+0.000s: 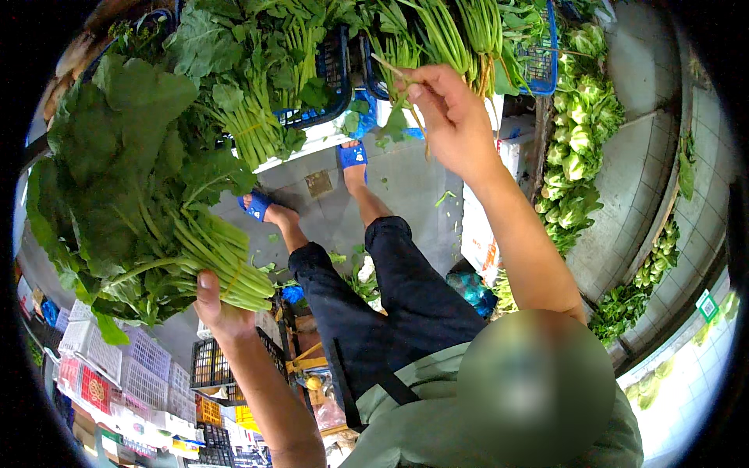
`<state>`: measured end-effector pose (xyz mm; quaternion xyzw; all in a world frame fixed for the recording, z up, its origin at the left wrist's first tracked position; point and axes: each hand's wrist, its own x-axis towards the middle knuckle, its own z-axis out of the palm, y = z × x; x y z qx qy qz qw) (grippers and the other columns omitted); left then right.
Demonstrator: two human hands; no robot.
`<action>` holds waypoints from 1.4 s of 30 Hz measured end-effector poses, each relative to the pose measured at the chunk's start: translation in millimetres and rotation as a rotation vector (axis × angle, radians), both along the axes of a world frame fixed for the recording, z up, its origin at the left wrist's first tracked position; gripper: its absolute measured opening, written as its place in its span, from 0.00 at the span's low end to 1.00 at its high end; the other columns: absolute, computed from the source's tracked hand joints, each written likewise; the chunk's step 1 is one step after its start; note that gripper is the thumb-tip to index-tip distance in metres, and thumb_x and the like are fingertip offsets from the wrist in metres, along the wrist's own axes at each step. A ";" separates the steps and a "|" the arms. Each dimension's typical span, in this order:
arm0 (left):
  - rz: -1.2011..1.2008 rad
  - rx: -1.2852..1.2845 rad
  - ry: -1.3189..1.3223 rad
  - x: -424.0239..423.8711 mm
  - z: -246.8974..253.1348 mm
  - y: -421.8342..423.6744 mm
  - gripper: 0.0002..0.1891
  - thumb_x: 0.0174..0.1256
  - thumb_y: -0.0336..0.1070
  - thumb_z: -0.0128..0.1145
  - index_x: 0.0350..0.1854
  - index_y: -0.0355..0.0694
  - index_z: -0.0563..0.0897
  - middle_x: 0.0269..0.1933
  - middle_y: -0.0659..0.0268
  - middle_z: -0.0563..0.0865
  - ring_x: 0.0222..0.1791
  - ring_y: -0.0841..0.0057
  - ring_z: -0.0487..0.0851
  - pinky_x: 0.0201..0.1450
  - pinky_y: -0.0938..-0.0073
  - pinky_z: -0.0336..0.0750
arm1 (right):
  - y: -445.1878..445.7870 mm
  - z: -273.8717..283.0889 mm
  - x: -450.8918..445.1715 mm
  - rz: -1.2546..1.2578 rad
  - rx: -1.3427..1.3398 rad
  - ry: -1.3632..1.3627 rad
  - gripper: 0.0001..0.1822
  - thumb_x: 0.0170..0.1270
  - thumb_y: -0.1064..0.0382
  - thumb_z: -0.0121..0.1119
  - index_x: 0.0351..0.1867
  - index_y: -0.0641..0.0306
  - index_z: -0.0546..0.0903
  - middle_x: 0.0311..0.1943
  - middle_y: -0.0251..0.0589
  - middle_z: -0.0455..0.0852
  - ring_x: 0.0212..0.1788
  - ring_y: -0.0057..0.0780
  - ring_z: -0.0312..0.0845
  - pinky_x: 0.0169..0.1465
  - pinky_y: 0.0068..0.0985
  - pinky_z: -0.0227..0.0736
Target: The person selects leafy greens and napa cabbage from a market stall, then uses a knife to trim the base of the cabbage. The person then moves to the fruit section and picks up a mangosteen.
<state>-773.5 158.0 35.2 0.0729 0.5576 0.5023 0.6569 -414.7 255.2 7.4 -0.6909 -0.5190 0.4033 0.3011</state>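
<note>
My left hand [225, 307] grips a large bunch of leafy greens [205, 257] near its cut stem ends. A thin band [236, 278] circles those pale green stems, and the broad dark leaves spread out to the left. Higher up, my right hand [453, 114] pinches a thin stem [386, 63] between thumb and fingers. A small green leaf [395, 123] and a brownish strand hang below that grip. Just beyond the right hand are bundles of long-stemmed greens [433, 35] with reddish-brown root ends. Another tied bunch of greens [251, 131] rests beyond the left one.
Blue plastic baskets [336, 88] of greens stand ahead. Heads of lettuce [576, 146] line a tiled ledge [632, 140] at right. Leaf scraps [445, 198] lie on the grey floor [404, 169] around my feet in blue slippers. Stacked plastic crates [140, 362] are at lower left.
</note>
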 end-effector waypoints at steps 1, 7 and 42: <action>-0.005 0.003 -0.007 -1.6 0.1 0.6 0.38 0.60 0.48 0.69 0.70 0.36 0.68 0.58 0.59 0.80 0.52 0.66 0.83 0.48 0.65 0.84 | -4.4 3.2 -0.3 0.035 0.007 0.023 0.08 0.71 0.66 0.60 0.48 0.64 0.79 0.47 0.50 0.87 0.51 0.42 0.85 0.53 0.34 0.78; -0.040 0.004 -0.056 -15.6 -10.5 -3.9 0.38 0.65 0.56 0.64 0.72 0.40 0.67 0.64 0.59 0.78 0.56 0.65 0.82 0.46 0.64 0.85 | -33.0 33.8 2.8 0.306 0.198 -0.151 0.06 0.66 0.68 0.63 0.44 0.62 0.82 0.70 0.53 0.72 0.77 0.53 0.58 0.77 0.40 0.53; 0.301 -0.148 -0.020 -53.4 64.4 -157.2 0.50 0.50 0.62 0.70 0.73 0.39 0.65 0.70 0.54 0.71 0.68 0.54 0.71 0.71 0.49 0.66 | 15.9 -19.6 -138.5 0.333 -0.008 -0.440 0.08 0.68 0.65 0.56 0.45 0.61 0.80 0.29 0.55 0.86 0.34 0.58 0.83 0.39 0.50 0.77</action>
